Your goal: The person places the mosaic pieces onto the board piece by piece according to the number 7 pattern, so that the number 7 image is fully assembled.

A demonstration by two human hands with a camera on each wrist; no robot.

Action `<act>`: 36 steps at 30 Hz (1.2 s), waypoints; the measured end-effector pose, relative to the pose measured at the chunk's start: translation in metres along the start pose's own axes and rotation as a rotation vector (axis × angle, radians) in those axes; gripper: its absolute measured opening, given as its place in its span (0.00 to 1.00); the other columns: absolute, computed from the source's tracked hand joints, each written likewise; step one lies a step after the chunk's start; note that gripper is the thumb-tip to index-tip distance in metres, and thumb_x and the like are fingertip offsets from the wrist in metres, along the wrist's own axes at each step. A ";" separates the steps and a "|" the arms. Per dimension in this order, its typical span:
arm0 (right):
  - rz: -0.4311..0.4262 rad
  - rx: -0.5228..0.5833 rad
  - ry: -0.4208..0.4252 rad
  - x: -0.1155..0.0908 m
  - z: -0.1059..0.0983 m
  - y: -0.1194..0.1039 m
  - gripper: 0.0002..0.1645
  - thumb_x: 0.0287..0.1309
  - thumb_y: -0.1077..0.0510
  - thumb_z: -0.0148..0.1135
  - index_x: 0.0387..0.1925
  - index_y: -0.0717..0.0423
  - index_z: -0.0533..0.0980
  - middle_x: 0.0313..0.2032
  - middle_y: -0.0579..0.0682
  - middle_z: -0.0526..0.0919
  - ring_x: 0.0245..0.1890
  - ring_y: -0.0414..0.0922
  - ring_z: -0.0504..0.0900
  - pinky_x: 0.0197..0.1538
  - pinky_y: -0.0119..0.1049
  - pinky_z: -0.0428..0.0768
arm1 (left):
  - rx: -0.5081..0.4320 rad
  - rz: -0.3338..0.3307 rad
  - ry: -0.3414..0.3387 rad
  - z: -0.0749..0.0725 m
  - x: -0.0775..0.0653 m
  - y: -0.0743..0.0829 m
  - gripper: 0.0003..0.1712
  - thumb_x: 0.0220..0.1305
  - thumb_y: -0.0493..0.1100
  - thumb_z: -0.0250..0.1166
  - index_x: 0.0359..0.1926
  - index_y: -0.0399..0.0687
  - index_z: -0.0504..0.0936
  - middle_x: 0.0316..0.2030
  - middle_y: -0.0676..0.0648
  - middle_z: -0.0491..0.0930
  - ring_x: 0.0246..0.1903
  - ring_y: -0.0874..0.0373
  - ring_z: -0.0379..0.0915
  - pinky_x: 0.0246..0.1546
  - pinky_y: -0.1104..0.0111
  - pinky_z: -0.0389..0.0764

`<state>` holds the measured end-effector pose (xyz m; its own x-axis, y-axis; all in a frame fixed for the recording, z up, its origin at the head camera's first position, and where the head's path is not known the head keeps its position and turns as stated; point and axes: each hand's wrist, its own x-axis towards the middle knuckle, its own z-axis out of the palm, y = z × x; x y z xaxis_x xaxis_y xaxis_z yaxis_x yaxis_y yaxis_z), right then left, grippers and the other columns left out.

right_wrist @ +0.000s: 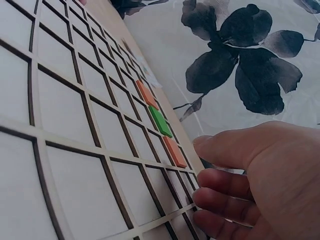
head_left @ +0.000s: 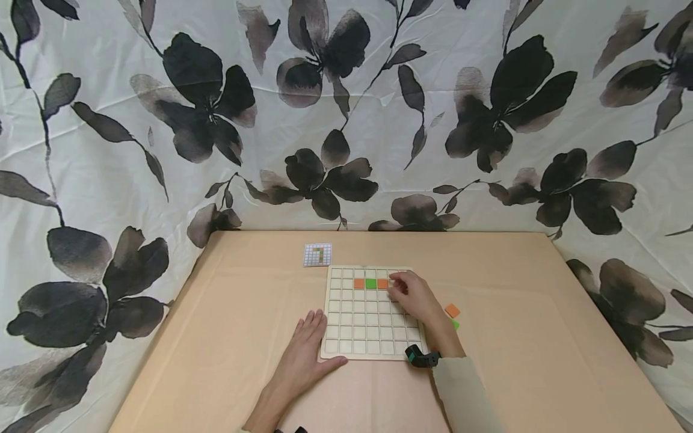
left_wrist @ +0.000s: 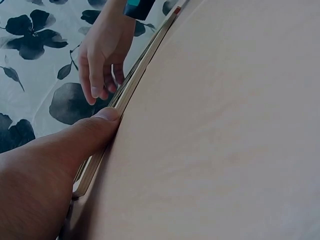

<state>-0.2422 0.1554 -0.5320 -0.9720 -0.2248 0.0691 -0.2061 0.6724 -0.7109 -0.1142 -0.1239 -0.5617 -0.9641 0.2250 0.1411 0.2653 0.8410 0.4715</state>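
A pale grid board (head_left: 346,331) with square cells lies on the table. In one row near its far edge sit an orange tile (head_left: 360,283), a green tile (head_left: 370,283) and another orange tile (head_left: 382,283), side by side. My right hand (head_left: 415,296) is over the board's far right part, fingertips close beside the right-hand orange tile. In the right wrist view its thumb and fingers are loosely bent, with no tile visible between them. My left hand (head_left: 307,344) lies flat at the board's near left corner; its thumb (left_wrist: 107,114) touches the near edge.
A small card (head_left: 317,255) with a printed grid and coloured squares lies beyond the board's far left corner. Right of the board are a loose orange tile (head_left: 452,310) and a green tile (head_left: 455,325) partly hidden by my right wrist. A floral cloth (head_left: 406,132) hangs behind the table.
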 end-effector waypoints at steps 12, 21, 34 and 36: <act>0.017 -0.029 0.021 -0.009 -0.005 0.000 0.25 0.63 0.54 0.67 0.59 0.58 0.77 0.42 0.49 0.79 0.40 0.44 0.77 0.46 0.38 0.83 | 0.003 0.019 0.010 -0.001 -0.001 -0.001 0.59 0.54 0.74 0.66 0.71 0.32 0.66 0.74 0.35 0.62 0.76 0.42 0.54 0.80 0.51 0.53; 0.001 -0.010 0.032 -0.018 -0.014 0.001 0.24 0.64 0.55 0.66 0.59 0.60 0.77 0.44 0.51 0.80 0.41 0.45 0.79 0.46 0.39 0.84 | -0.006 0.013 0.001 -0.003 -0.004 -0.002 0.59 0.54 0.73 0.66 0.71 0.32 0.65 0.74 0.36 0.62 0.76 0.42 0.53 0.80 0.51 0.53; 0.033 -0.026 0.029 -0.027 -0.027 0.006 0.24 0.64 0.54 0.66 0.59 0.58 0.77 0.47 0.53 0.80 0.43 0.46 0.78 0.49 0.39 0.85 | -0.007 0.004 -0.002 -0.003 -0.003 0.000 0.59 0.54 0.73 0.67 0.71 0.32 0.66 0.74 0.35 0.62 0.76 0.42 0.53 0.80 0.51 0.53; 0.041 -0.024 0.028 -0.029 -0.029 0.007 0.24 0.64 0.54 0.66 0.59 0.57 0.77 0.47 0.53 0.80 0.43 0.46 0.78 0.49 0.39 0.85 | -0.004 0.006 0.000 -0.003 -0.002 0.000 0.59 0.54 0.73 0.67 0.71 0.32 0.66 0.74 0.35 0.62 0.76 0.42 0.53 0.80 0.51 0.53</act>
<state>-0.2182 0.1867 -0.5185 -0.9823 -0.1776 0.0599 -0.1685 0.6971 -0.6969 -0.1119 -0.1262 -0.5591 -0.9624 0.2304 0.1439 0.2714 0.8378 0.4738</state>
